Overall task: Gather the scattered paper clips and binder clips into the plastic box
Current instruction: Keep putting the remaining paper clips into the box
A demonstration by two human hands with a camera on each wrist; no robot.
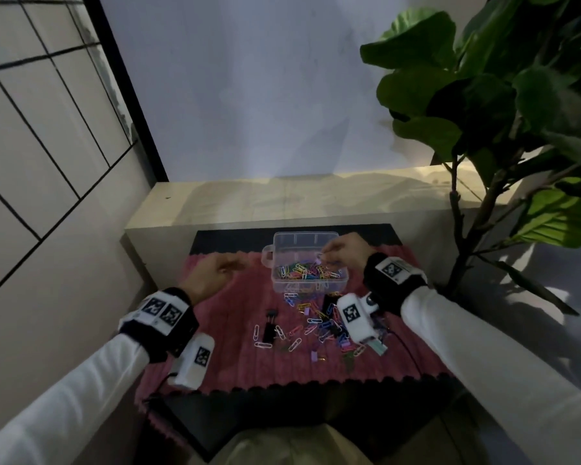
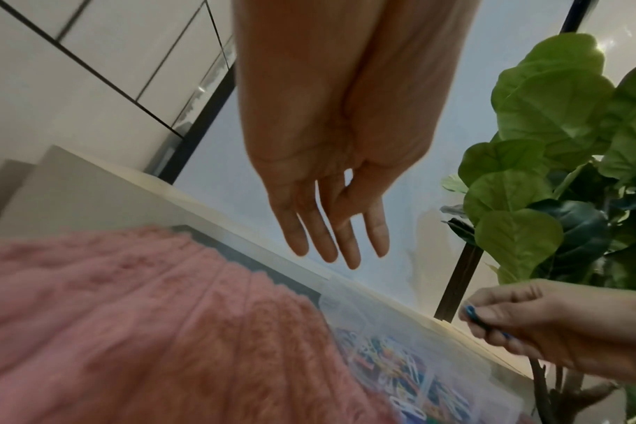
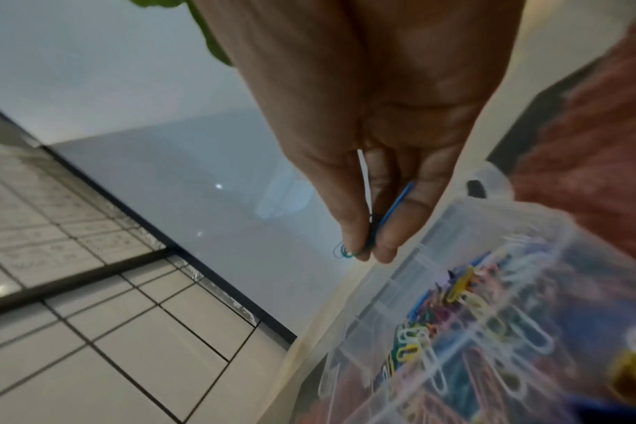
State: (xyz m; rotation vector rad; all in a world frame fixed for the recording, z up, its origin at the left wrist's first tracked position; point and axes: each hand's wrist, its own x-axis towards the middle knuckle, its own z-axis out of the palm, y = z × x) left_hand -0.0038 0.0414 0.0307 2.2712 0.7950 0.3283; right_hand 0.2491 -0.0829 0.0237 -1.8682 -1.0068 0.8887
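A clear plastic box (image 1: 284, 243) with a side handle stands at the back of the pink mat, holding a heap of coloured paper clips (image 1: 307, 271). My right hand (image 1: 344, 251) hovers over the box and pinches blue paper clips (image 3: 378, 223) between thumb and fingertips; the same blue paper clips (image 2: 471, 312) show in the left wrist view. My left hand (image 1: 215, 271) floats left of the box, fingers (image 2: 327, 238) straight and empty. More paper clips (image 1: 311, 325) lie scattered on the mat in front of the box, with black binder clips (image 1: 269, 325) and small purple binder clips (image 1: 314, 356) among them.
The pink fuzzy mat (image 1: 235, 357) lies on a black pad on a low pale bench (image 1: 249, 199) against a white wall. A large leafy plant (image 1: 483, 105) stands at the right, close to my right arm. A tiled wall (image 1: 41, 135) is at the left.
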